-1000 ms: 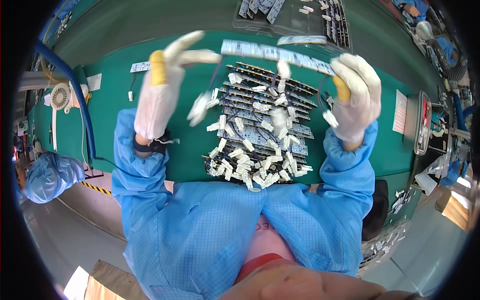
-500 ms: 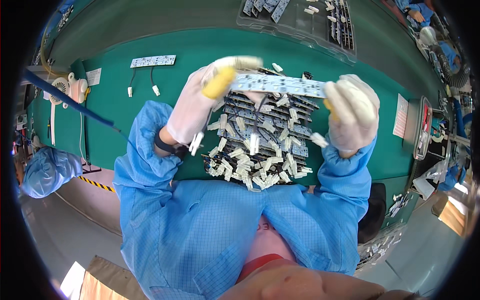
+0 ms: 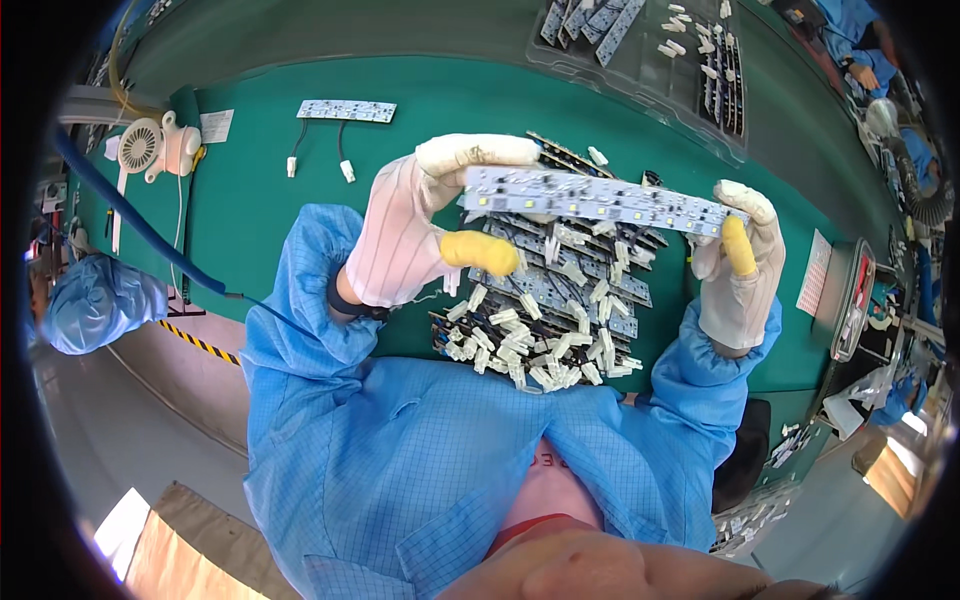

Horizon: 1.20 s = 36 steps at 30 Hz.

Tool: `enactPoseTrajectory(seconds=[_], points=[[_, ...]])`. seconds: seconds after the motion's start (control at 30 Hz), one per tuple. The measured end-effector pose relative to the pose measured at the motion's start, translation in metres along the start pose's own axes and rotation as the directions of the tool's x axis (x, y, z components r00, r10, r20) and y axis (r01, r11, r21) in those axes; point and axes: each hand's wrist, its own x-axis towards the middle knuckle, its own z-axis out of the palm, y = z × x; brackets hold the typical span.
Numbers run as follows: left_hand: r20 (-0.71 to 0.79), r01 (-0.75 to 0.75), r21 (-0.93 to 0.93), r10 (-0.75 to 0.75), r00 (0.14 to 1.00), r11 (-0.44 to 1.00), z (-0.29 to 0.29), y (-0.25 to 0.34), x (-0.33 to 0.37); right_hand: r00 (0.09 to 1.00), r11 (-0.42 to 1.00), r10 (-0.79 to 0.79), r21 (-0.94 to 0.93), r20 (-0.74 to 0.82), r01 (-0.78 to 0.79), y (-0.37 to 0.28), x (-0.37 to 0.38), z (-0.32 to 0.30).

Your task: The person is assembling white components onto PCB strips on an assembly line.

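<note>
A long white LED circuit board (image 3: 600, 202) hangs tilted over the pile, its component face showing and its right end lower. My right hand (image 3: 742, 262), in a white glove with a yellow thumb cover, pinches that right end. My left hand (image 3: 415, 225), gloved alike, is at the other end: its index finger stretches along the upper edge, while the yellow-covered thumb points out below, off the board. Its remaining fingers are mostly hidden. Beneath lies a stack of similar boards (image 3: 630, 290), with many white wire connectors (image 3: 530, 345) heaped at its near side.
One wired board (image 3: 347, 111) lies apart on the green mat (image 3: 250, 190), at the far left. A clear tray (image 3: 640, 100) of boards stands at the back. Left are a small fan (image 3: 140, 147) and a blue hose (image 3: 150, 225); a metal-rimmed bin (image 3: 850, 300) stands right.
The board has moved right and tipped down at its right end, with its lit face turned more into view. My left thumb has come off it and spread away. The view has shifted slightly.
</note>
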Motion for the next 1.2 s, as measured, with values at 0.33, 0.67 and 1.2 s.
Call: enactPoseTrajectory(seconds=[0.33, 0.67, 1.2], points=[[0.111, -0.306, 0.502, 0.291, 0.950, 0.809, -0.014, 0.008, 0.004, 0.990, 0.969, -0.121, -0.209, 0.076, 0.135, -0.001, 0.000, -0.011], [0.060, -0.203, 0.507, 0.200, 0.978, 0.838, -0.016, 0.015, 0.005, 0.999, 0.999, -0.026, 0.021, 0.046, 0.025, -0.013, -0.008, -0.005], [0.079, -0.368, 0.602, 0.406, 0.910, 0.708, -0.023, -0.002, 0.016, 0.992, 0.996, 0.035, -0.080, 0.118, -0.025, -0.017, -0.015, -0.008]])
